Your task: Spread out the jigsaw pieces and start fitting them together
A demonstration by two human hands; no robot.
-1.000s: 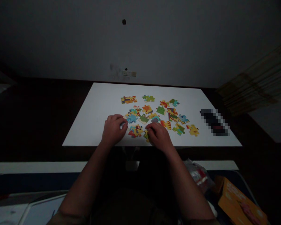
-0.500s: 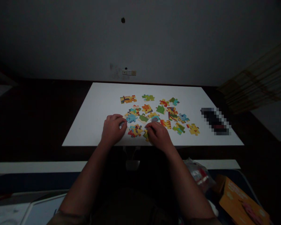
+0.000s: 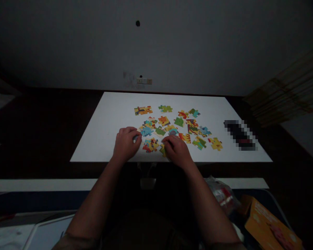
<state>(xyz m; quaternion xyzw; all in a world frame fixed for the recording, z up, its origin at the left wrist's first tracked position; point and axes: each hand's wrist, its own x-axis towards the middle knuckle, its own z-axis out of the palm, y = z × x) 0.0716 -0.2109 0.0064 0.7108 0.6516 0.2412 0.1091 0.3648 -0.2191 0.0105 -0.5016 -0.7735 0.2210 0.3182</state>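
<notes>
My left hand (image 3: 126, 144): curled, grip unclear. My right hand (image 3: 177, 150): apart, curled, partly covering one green-yellow puzzle piece (image 3: 162, 150), grip unclear. Other puzzle pieces (image 3: 179, 121): white table (image 3: 99, 135), right hand's 9-to-3 o'clock.

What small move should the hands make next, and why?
I'd probably ease the right hand aside slightly: it partly covers a green-and-yellow puzzle piece near the table's front edge, hiding that piece's outline, while the red-and-yellow puzzle pieces to its left lie in view.
</notes>
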